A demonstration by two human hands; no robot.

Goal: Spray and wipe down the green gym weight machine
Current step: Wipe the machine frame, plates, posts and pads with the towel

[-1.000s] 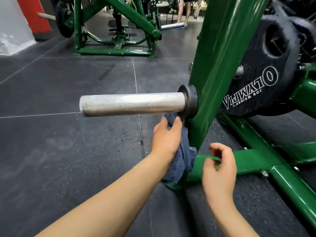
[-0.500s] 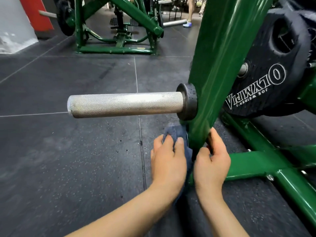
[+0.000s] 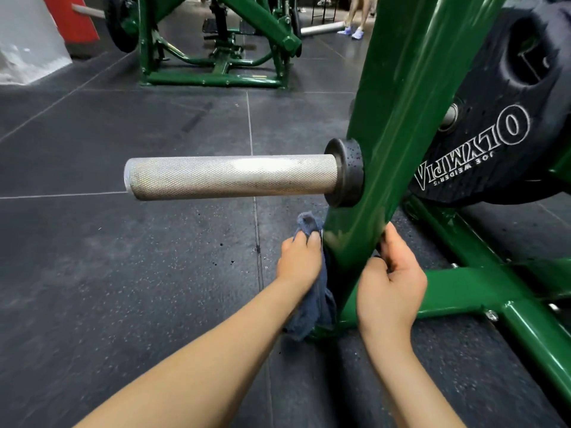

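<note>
Head view: green upright post [image 3: 398,125] of the weight machine stood between the two hands. Left hand [image 3: 300,261] gripped a dark blue cloth [image 3: 312,304], pressed against the post's left face just below the knurled steel sleeve [image 3: 228,177]. Right hand [image 3: 391,282] curled round the post's right edge, holding it. Black Olympia weight plate [image 3: 494,131] hung behind, right of the post.
</note>
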